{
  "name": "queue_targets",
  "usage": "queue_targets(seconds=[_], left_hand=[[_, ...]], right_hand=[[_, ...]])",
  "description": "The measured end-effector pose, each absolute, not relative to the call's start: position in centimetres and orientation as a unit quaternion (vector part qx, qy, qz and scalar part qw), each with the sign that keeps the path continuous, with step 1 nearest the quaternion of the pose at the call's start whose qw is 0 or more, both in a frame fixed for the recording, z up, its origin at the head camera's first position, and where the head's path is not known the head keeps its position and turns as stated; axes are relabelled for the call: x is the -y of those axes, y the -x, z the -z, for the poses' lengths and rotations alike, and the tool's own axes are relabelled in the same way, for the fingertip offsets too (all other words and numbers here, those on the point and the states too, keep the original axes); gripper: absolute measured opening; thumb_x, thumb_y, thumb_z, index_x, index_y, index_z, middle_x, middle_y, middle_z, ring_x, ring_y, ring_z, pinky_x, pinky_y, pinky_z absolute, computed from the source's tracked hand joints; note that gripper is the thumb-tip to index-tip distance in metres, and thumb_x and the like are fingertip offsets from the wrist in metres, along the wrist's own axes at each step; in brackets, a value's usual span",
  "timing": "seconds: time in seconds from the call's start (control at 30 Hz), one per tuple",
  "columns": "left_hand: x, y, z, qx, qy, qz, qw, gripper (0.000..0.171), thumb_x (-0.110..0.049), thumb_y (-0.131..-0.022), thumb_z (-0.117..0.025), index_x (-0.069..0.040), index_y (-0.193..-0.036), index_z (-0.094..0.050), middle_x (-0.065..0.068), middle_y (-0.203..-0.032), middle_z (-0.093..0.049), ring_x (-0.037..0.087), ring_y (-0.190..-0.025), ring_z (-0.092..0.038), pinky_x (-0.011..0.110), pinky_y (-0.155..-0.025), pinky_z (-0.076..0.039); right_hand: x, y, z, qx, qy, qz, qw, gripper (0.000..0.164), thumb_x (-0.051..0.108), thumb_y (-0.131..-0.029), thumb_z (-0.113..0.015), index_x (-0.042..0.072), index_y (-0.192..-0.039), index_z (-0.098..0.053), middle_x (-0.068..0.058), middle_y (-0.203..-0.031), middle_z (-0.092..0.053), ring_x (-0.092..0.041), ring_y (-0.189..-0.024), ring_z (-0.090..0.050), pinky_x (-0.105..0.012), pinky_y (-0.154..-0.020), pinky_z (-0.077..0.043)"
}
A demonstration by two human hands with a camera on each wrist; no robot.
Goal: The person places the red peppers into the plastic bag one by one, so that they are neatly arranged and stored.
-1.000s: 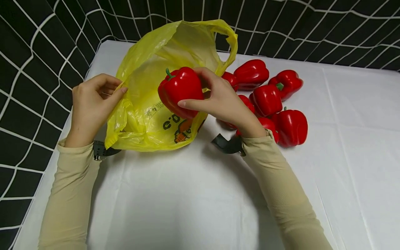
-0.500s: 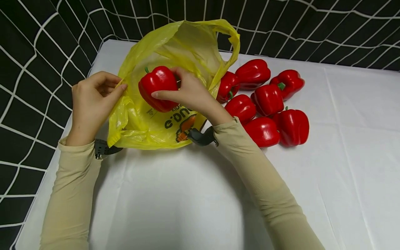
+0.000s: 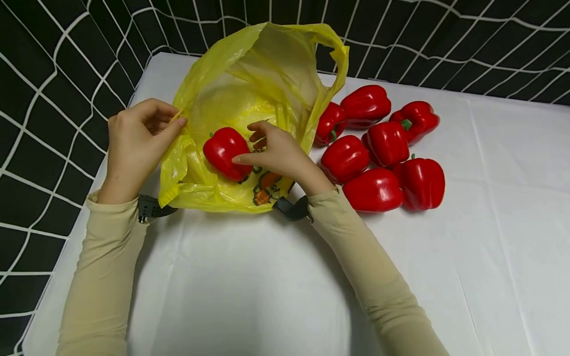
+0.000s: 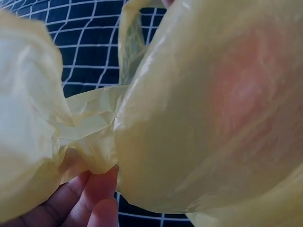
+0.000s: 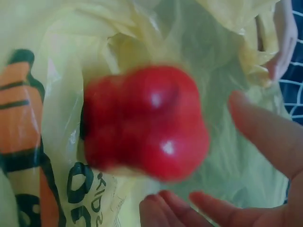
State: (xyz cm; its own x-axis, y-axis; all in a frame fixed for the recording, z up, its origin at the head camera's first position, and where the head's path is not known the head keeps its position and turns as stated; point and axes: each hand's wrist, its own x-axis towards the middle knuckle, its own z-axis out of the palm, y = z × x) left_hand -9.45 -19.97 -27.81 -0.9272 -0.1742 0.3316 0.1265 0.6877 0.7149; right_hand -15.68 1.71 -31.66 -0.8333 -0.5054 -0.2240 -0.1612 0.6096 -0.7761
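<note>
red peppers [image 3: 224, 152]: 8 | yellow bag [image 3: 218, 64]: 1 | sleeves [image 3: 104, 277]: 2 | black straps [image 3: 291, 209]: 2

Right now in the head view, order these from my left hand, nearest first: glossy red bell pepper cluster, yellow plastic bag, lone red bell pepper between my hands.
1. Yellow plastic bag, pinched by your left hand.
2. Lone red bell pepper, to the right.
3. Red bell pepper cluster, farther right.

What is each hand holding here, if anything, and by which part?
The left hand pinches the yellow bag by its edge at the left of the mouth. The right hand holds nothing: its wrist view shows a gap to the red pepper.
</note>
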Motion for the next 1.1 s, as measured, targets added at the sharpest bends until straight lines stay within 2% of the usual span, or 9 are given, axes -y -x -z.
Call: queue_targets(seconds=[0.1, 0.17, 0.27, 0.3, 0.37, 0.5, 0.57, 0.9, 1.1], left_hand=[[20.0, 9.5, 27.8, 0.9, -0.012, 0.392, 0.19, 0.021, -0.013, -0.085, -0.07, 0.006, -0.095, -0.069, 0.016, -0.088, -0.068, -0.004, -0.066, -0.052, 0.006, -0.066, -0.044], [20.0, 9.5, 27.8, 0.9, -0.011, 0.392, 0.19, 0.021, -0.013, -0.085, -0.07, 0.006, -0.095, -0.069, 0.016, -0.088, -0.068, -0.004, -0.067, -0.052, 0.006, -0.066, -0.044], [20.0, 9.5, 27.7, 0.899, -0.009, 0.394, 0.193, 0.021, -0.013, -0.085, -0.069, 0.006, -0.094, -0.069, 0.016, -0.088, -0.068, -0.005, -0.067, -0.052, 0.006, -0.066, -0.044], [20.0, 9.5, 27.7, 0.898, -0.009, 0.395, 0.193, 0.021, -0.013, -0.085, -0.069, 0.006, -0.094, -0.069, 0.016, -0.088, -0.068, -0.005, -0.067, -0.052, 0.006, -0.066, -0.044], [20.0, 9.5, 27.6, 0.898, -0.008, 0.395, 0.193, 0.021, -0.013, -0.085, -0.069, 0.006, -0.094, -0.069, 0.016, -0.088, -0.068, -0.005, -0.067, -0.052, 0.006, -0.066, -0.044], [20.0, 9.5, 27.7, 0.899, -0.008, 0.394, 0.192, 0.021, -0.013, -0.085, -0.07, 0.006, -0.095, -0.069, 0.016, -0.088, -0.068, -0.004, -0.067, -0.052, 0.005, -0.066, -0.044], [20.0, 9.5, 27.7, 0.9, -0.009, 0.392, 0.191, 0.021, -0.012, -0.085, -0.07, 0.006, -0.095, -0.069, 0.016, -0.088, -0.068, -0.004, -0.067, -0.052, 0.005, -0.066, -0.044], [20.1, 9.3, 27.6, 0.9, -0.012, 0.393, 0.191, 0.022, -0.013, -0.085, -0.07, 0.006, -0.095, -0.069, 0.016, -0.088, -0.068, -0.005, -0.068, -0.051, 0.006, -0.067, -0.044], [20.1, 9.4, 27.7, 0.899, -0.006, 0.393, 0.194, 0.021, -0.012, -0.085, -0.07, 0.006, -0.094, -0.069, 0.017, -0.087, -0.068, -0.006, -0.067, -0.051, 0.006, -0.066, -0.043]], right_hand=[[-2.2, 15.3, 31.9, -0.868, 0.191, 0.41, 0.205, 0.047, 0.029, -0.077, -0.078, 0.005, -0.112, -0.057, -0.005, -0.098, -0.061, -0.017, -0.089, -0.056, -0.025, -0.073, -0.048], [-2.4, 15.2, 32.0, -0.865, 0.204, 0.409, 0.207, 0.032, 0.024, -0.077, -0.078, 0.005, -0.096, -0.061, -0.004, -0.085, -0.061, -0.017, -0.076, -0.056, -0.025, -0.065, -0.047], [-2.7, 15.1, 32.2, -0.851, 0.246, 0.4, 0.235, 0.018, 0.018, -0.079, -0.077, 0.005, -0.082, -0.065, -0.004, -0.074, -0.063, -0.015, -0.066, -0.056, -0.024, -0.059, -0.046], [-2.7, 15.1, 32.2, -0.843, 0.262, 0.399, 0.249, 0.016, 0.017, -0.08, -0.076, 0.004, -0.082, -0.067, -0.004, -0.075, -0.065, -0.015, -0.066, -0.057, -0.024, -0.06, -0.047], [-2.8, 15.1, 32.3, -0.83, 0.288, 0.395, 0.27, 0.018, 0.017, -0.081, -0.075, 0.004, -0.092, -0.071, -0.004, -0.083, -0.069, -0.015, -0.073, -0.06, -0.024, -0.066, -0.049], [-2.7, 15.1, 32.7, -0.823, 0.324, 0.379, 0.271, 0.043, 0.022, -0.084, -0.073, 0.003, -0.121, -0.063, -0.007, -0.109, -0.068, -0.016, -0.096, -0.061, -0.027, -0.083, -0.048], [-2.6, 15.1, 33.0, -0.824, 0.329, 0.376, 0.268, 0.05, 0.024, -0.084, -0.072, 0.004, -0.128, -0.058, -0.008, -0.117, -0.065, -0.017, -0.104, -0.059, -0.028, -0.089, -0.047], [-2.3, 15.0, 32.8, -0.827, 0.308, 0.39, 0.262, 0.049, 0.023, -0.083, -0.073, 0.002, -0.125, -0.059, -0.009, -0.118, -0.063, -0.017, -0.106, -0.057, -0.03, -0.092, -0.046], [-2.7, 14.8, 32.3, -0.815, 0.297, 0.439, 0.236, 0.042, 0.016, -0.081, -0.075, 0.001, -0.118, -0.063, -0.01, -0.114, -0.064, -0.02, -0.102, -0.06, -0.027, -0.084, -0.05]])
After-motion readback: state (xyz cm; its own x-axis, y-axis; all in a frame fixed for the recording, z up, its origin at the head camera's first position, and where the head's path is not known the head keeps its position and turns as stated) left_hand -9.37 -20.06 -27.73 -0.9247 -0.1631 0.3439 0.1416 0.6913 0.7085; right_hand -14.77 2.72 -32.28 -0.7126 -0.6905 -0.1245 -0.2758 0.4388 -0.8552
